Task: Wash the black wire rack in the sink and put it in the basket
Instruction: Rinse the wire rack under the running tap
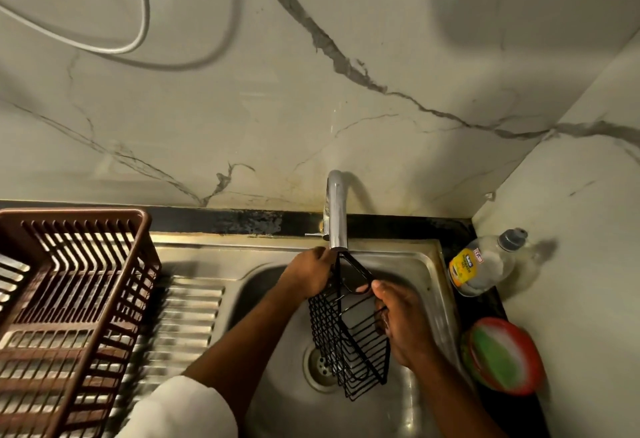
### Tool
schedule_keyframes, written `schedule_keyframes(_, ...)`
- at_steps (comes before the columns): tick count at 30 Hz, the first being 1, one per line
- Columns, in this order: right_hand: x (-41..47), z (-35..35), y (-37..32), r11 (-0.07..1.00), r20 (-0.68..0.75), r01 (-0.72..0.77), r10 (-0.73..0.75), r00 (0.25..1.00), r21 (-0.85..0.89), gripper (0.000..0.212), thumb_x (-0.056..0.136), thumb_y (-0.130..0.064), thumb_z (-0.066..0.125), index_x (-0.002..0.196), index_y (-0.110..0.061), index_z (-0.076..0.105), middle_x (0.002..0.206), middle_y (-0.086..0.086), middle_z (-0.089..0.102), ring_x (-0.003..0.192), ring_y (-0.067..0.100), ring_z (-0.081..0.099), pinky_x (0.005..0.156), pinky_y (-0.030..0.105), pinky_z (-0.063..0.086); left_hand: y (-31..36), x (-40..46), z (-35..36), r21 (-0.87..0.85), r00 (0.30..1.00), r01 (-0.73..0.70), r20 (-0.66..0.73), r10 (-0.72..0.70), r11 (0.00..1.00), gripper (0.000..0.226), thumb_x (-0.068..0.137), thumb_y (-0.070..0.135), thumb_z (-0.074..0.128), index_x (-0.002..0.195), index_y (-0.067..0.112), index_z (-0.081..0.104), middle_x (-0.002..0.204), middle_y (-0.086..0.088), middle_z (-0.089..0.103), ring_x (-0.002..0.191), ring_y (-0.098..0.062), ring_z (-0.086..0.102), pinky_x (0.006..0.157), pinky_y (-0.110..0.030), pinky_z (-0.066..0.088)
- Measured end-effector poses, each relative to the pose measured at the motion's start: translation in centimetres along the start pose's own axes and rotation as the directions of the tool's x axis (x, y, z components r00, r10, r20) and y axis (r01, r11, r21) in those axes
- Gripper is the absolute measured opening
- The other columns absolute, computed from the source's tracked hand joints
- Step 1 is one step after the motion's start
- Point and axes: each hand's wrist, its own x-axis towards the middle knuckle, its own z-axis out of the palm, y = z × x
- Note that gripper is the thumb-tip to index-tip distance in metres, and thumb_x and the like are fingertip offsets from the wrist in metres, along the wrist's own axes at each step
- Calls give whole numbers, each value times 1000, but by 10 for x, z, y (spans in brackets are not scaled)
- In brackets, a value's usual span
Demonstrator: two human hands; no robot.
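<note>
Fingers of my left hand (311, 273) curl round the upper left edge of the black wire rack (348, 330), close under the tap (336, 216), while my right hand (401, 320) wraps its fingers round the rack's right side, thumb up by the top bar. I hold it in both hands like this, I think, so the long rack hangs nearly upright and tilted over the sink (429, 264), its top end just below the spout and its lower end above the drain (320, 365), where any water would run down the wires and straight out. Whether water is flowing I cannot tell; no stream shows clearly. The rack is well inside the bowl and apart from the basin walls, so washing looks to be the step in hand and the move to the basket is not yet done. That brown basket (74, 302) sits on the draining board to my left, near enough for a short carry. On the dark worktop to my right stand a clear soap bottle (485, 262) and, nearer me, a red-rimmed tub with a green scrubber (504, 356), within reach of my right hand.
</note>
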Motion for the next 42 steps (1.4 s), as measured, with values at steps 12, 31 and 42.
schedule_keyframes(12,8,8,-11,995,-63,53,-59,996,-82,24,102,-24,55,92,-21,77,91,-1,77,91,18,72,86,39,56,12,-15,22,401,994,-90,-18,106,912,80,96,73,14,141,18,52,145,-15,53,137,-33,46,116,-55,35)
schedule_keyframes(31,-7,20,-22,1000,96,-22,23,995,-7,28,104,-23,52,85,-12,69,76,9,70,68,25,65,64,36,53,0,-10,3,408,994,-111,38,104,906,56,107,44,31,154,14,38,152,-21,45,142,-38,40,118,-51,33)
schedule_keyframes(42,-10,-3,-20,999,254,-39,29,967,35,29,91,-34,54,82,-8,63,62,2,51,49,11,41,46,19,34,10,-4,-35,-168,971,-154,154,181,974,25,104,36,56,127,26,57,108,0,68,101,-20,68,94,-41,58)
